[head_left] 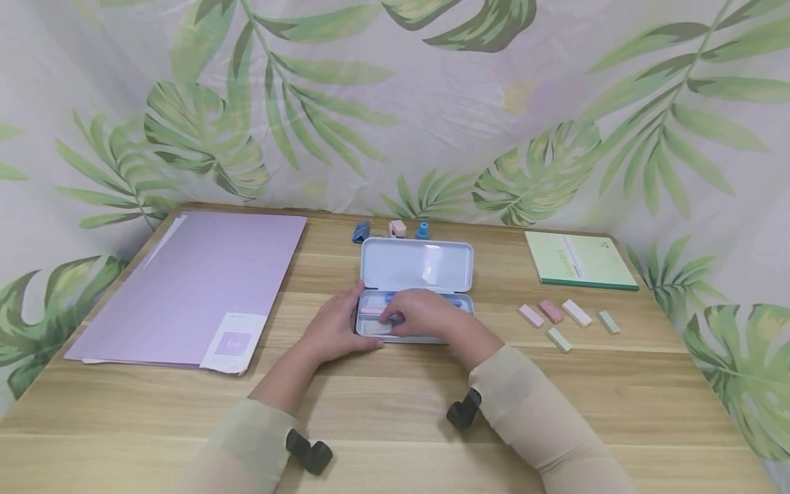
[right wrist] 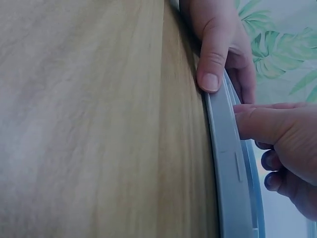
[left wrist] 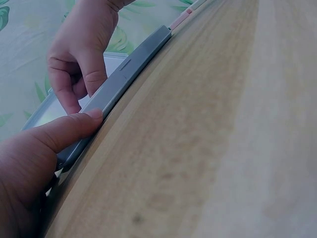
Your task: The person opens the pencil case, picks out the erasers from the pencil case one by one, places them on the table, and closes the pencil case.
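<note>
An open pencil case (head_left: 417, 266) of pale blue metal lies on the table with its lid tipped back. My left hand (head_left: 333, 322) grips its left end, thumb along the front wall, as the left wrist view also shows. Reaching into the left part of the case is my right hand (head_left: 426, 314), fingers bent downward. Beside those fingers lie a whitish block (head_left: 376, 327) and a pink piece (head_left: 372, 311). Blue items (head_left: 457, 302) show along the hinge side. In both wrist views the case wall hides the right fingertips, so I cannot tell whether they pinch anything.
Several small pink, white and green eraser-like blocks (head_left: 577, 313) lie right of the case. Farther back is a green notebook (head_left: 580, 259). A large purple folder (head_left: 197, 288) covers the left side. Behind the lid stand a pink item (head_left: 398, 228) and a blue bottle-shaped item (head_left: 422, 230).
</note>
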A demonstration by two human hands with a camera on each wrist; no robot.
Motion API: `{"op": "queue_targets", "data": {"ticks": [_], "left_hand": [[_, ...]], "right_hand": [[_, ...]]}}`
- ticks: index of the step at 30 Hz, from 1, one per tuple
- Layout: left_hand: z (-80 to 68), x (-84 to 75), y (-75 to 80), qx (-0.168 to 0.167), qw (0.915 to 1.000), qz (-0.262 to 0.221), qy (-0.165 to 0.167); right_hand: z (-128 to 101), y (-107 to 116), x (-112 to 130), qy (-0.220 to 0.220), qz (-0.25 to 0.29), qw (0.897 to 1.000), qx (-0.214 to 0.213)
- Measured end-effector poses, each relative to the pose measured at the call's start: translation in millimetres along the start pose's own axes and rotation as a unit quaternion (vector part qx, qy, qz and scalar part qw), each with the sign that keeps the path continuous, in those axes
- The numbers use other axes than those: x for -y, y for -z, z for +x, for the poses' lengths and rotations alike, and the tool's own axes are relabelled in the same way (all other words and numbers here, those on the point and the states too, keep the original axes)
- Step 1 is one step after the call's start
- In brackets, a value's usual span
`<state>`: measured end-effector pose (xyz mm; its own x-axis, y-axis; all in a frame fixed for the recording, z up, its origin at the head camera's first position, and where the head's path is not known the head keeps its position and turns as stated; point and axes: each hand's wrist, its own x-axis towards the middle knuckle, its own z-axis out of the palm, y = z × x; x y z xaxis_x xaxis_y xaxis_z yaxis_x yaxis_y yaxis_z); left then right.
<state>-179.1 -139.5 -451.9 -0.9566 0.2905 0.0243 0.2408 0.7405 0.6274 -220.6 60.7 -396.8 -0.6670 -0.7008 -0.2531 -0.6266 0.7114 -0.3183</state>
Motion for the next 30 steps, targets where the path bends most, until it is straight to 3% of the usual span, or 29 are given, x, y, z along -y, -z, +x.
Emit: {"op": "queue_targets", "data": {"ticks": [7,12,23,30], "left_hand": [[-0.1,-1.2,1.3,0.002,1.0,0.001,0.007],[-0.3,0.0,0.4,0.002,1.0,0.001,0.005],[-1.4,1.2,-0.8,-0.01,0.9999,-0.007,-0.009],[-0.3,1.4,-1.5,-0.015,0.9997,-0.002,-0.017]], "right_hand": [[-3.4,-0.6,-2.2,0.009,0.006,1.0,-0.015],[-2.5,-1.4,-2.6,0.038,-0.019,0.999,-0.025],[10.1,5.2,24.1,0.035,-0.103,0.993,0.035],[11.8,9.1,17.3,0.031,-0.078,0.996,0.042]]}}
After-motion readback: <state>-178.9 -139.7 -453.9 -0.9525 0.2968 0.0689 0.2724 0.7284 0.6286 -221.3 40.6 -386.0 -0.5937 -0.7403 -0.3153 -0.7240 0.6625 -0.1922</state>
